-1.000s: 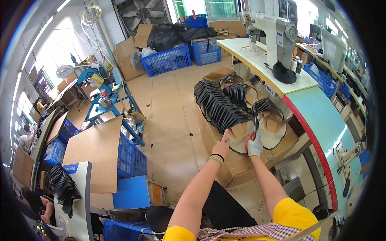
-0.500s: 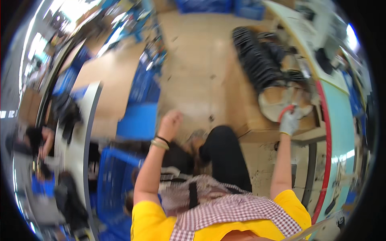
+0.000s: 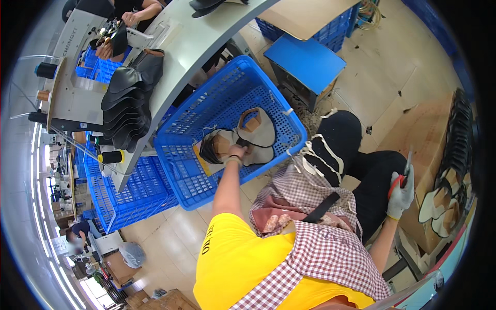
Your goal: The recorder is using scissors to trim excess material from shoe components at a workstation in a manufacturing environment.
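Note:
My bare left hand reaches down into a blue plastic basket. Its fingers are closed at the dark edge of a shoe upper with pale lining. Beside it in the basket lies a small stack of dark and pale shoe uppers, partly over a yellow-edged sheet. My right hand, in a whitish glove, is closed round red-handled scissors, blades pointing up and away from me. It is held beside my knee, left of the cardboard box.
Rows of black and pale shoe uppers rest on a cardboard box at right. A blue-topped stool stands beyond the basket. On the left, a sewing table carries black leather pieces; another person's hands work there.
The view has swung left toward the basket. My left hand has gone from above the floor down into the basket. My gloved right hand has drawn away from the boxed uppers, still holding the scissors.

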Action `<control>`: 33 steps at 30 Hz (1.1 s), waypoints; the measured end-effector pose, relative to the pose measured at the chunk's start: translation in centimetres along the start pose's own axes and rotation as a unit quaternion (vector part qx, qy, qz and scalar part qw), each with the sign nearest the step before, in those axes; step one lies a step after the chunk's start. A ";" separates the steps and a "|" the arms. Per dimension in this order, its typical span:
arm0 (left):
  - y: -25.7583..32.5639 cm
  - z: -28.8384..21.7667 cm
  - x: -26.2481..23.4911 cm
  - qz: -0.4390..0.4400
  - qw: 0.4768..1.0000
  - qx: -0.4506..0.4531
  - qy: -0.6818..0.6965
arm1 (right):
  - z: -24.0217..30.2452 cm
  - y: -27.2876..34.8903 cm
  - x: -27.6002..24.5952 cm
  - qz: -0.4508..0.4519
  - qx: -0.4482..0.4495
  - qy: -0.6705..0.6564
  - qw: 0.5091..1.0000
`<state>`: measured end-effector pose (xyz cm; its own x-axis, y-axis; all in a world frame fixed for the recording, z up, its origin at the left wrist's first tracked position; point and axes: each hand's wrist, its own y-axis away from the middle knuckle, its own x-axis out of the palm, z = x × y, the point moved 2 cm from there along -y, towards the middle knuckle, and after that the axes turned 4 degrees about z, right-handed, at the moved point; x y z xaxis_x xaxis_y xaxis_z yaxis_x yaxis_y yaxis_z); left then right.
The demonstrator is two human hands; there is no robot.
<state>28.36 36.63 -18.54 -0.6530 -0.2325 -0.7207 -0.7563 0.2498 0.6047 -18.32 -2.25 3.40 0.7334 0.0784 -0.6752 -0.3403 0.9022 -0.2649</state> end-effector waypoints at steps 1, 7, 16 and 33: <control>-1.0 0.0 0.9 -0.071 0.993 0.051 -0.082 | 0.4 -0.4 0.2 0.016 -0.003 -0.002 1.000; -7.2 -7.7 3.5 -0.303 0.937 0.150 -0.087 | 0.6 -1.8 -1.4 -0.051 -0.004 0.090 0.995; -12.6 -6.2 3.5 -0.067 0.900 0.386 -0.193 | 3.8 -4.2 -0.8 -0.005 0.027 0.040 0.999; 4.0 -12.5 -5.5 -0.141 0.938 0.263 0.174 | 5.9 -0.9 -3.6 0.044 0.055 -0.015 0.997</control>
<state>28.41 27.20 -7.95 -0.4725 -0.6298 -0.6166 -0.8368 0.5401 0.0896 -17.17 -0.85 10.19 0.7215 0.1713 -0.6709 -0.3389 0.9323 -0.1264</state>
